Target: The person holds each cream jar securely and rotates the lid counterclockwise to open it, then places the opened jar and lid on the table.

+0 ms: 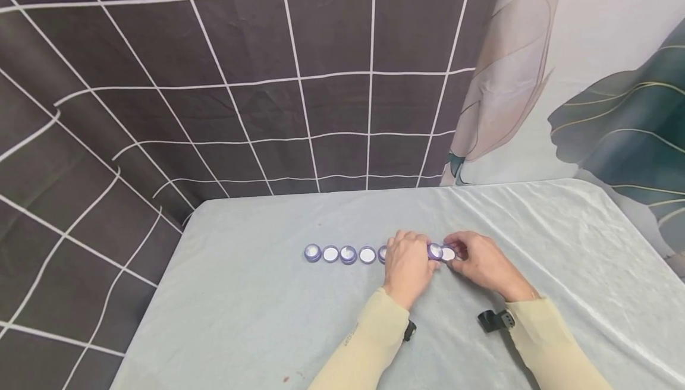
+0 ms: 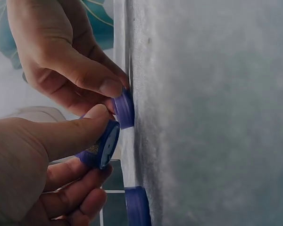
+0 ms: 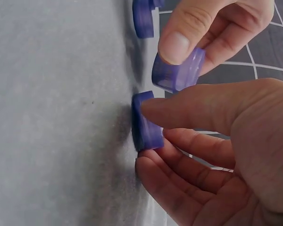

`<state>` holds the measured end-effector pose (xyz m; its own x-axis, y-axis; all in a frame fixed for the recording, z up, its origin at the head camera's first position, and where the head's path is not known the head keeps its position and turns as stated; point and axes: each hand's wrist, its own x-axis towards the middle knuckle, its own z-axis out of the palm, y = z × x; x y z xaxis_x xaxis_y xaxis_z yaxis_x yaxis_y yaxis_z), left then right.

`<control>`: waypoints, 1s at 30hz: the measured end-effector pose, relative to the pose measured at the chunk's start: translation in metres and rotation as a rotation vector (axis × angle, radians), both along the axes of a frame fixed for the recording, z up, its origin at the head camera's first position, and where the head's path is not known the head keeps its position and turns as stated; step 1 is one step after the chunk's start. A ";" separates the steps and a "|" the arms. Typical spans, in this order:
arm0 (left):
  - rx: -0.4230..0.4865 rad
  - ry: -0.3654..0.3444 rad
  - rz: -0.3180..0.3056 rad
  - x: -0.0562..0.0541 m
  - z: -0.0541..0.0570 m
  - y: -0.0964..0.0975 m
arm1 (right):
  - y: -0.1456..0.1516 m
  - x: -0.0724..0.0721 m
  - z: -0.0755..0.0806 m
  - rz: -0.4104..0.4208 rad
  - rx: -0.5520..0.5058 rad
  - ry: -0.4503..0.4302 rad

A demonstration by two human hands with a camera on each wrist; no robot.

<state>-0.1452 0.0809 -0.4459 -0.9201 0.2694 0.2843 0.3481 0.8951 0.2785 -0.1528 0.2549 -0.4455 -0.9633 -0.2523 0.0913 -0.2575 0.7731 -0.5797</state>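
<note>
My left hand (image 1: 409,265) pinches a small purple jar (image 2: 95,149) between thumb and fingers, raised off the cloth and tilted. Beside it, my right hand (image 1: 481,262) holds a flat purple lid (image 3: 148,123) by its sides, right at the cloth surface. The lid's white inner face points up in the head view. Jar and lid sit close together, overlapping in that view. Another purple round piece (image 1: 382,254) is partly hidden behind my left hand.
Left of my hands, a row on the pale cloth-covered table (image 1: 241,307) holds a purple jar (image 1: 313,252), a white-faced lid (image 1: 330,254), a second jar (image 1: 348,257) and another lid (image 1: 367,255). A dark grid-patterned curtain (image 1: 332,104) hangs behind the table.
</note>
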 end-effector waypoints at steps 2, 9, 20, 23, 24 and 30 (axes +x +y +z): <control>-0.010 0.006 0.006 -0.001 -0.001 0.000 | 0.000 0.000 0.000 0.003 0.011 0.004; -0.025 -0.013 0.020 -0.003 -0.004 0.001 | 0.001 -0.001 0.002 -0.002 0.022 -0.009; -0.008 -0.060 0.043 -0.005 -0.006 0.006 | 0.007 0.000 0.000 0.021 0.031 0.007; -0.020 -0.066 0.047 -0.006 -0.006 0.009 | 0.009 0.000 0.000 0.018 0.031 -0.007; -0.026 -0.071 0.048 -0.006 -0.006 0.009 | 0.009 0.000 0.000 0.018 0.030 -0.014; -0.024 -0.081 0.021 -0.002 -0.001 0.005 | 0.011 0.000 0.001 0.027 0.027 -0.023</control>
<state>-0.1475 0.0855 -0.4468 -0.9454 0.2553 0.2023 0.3061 0.9088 0.2836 -0.1527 0.2661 -0.4442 -0.9578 -0.2808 0.0616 -0.2654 0.7816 -0.5644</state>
